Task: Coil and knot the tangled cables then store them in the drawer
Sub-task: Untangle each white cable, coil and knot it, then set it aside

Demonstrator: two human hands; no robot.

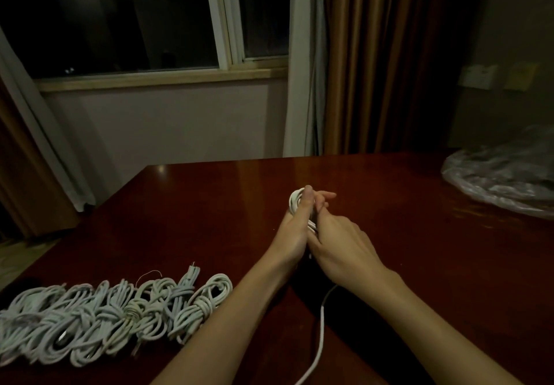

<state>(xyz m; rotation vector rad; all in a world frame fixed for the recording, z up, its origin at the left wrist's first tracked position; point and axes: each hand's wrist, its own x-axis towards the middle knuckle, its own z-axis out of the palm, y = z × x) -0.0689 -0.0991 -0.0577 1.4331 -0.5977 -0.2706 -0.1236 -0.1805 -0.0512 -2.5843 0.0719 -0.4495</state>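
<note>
Head view: over the red-brown table (209, 193), the person's 2 hands meet around 1 white cable (295, 202) that is partly wound into a small coil. The left hand (292, 234) is wrapped round the coil, its loops showing above the knuckles, and the right hand (338, 243) presses in beside it, fingertips pinching at the same loops. The hands touch each other, clamped together on the coil.

The loose tail (321, 324) runs from under the hands toward the near edge, so winding looks unfinished. To do this step well, the left hand should probably keep the loops flat and equal while the right feeds the tail in without twisting it, saving enough of the end to wrap round the middle and tuck as a knot.

The count: 1 cable in hand, and 1 row of finished bundles (114, 318) lying on the table at the left, about 8 (they overlap, so the number is a guess). 1 clear plastic bag (503, 181) sits at the far right. No drawer is in view.
</note>
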